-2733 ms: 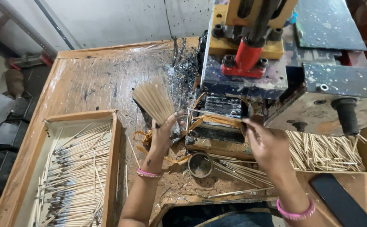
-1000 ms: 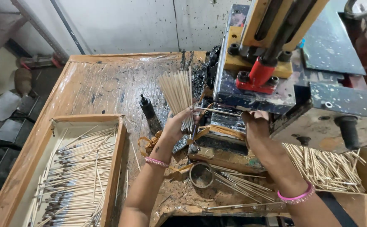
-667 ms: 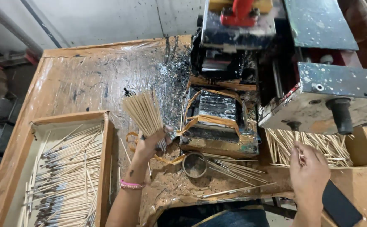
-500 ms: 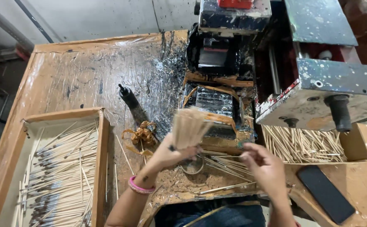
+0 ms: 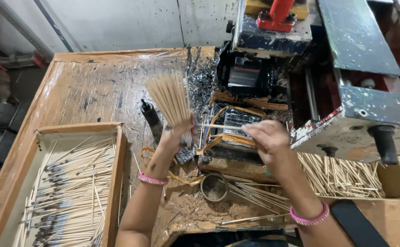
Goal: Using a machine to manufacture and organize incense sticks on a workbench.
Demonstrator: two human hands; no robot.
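Note:
My left hand (image 5: pixel 178 133) grips a fanned bundle of thin bamboo sticks (image 5: pixel 169 96), held upright above the stained wooden table (image 5: pixel 94 87). My right hand (image 5: pixel 265 139) pinches a single stick (image 5: pixel 220 126) that lies level and points left, toward the bundle. Both hands hover in front of a dark, paste-caked machine (image 5: pixel 250 87), close to its orange-edged feed part (image 5: pixel 229 119). Each wrist wears a pink bangle.
A wooden tray (image 5: pixel 116 169) of coated sticks lies at the left. An open box (image 5: pixel 392 180) of bare sticks sits at the right under a grey metal housing (image 5: pixel 374 110). A small round tin (image 5: pixel 213 186) and loose sticks (image 5: pixel 259 194) lie near me. A dark flat object (image 5: pixel 355 225) rests bottom right.
My left hand has swung the stick bundle left and raised it upright. My right hand rose from low near the box to the machine front, now holding one stick.

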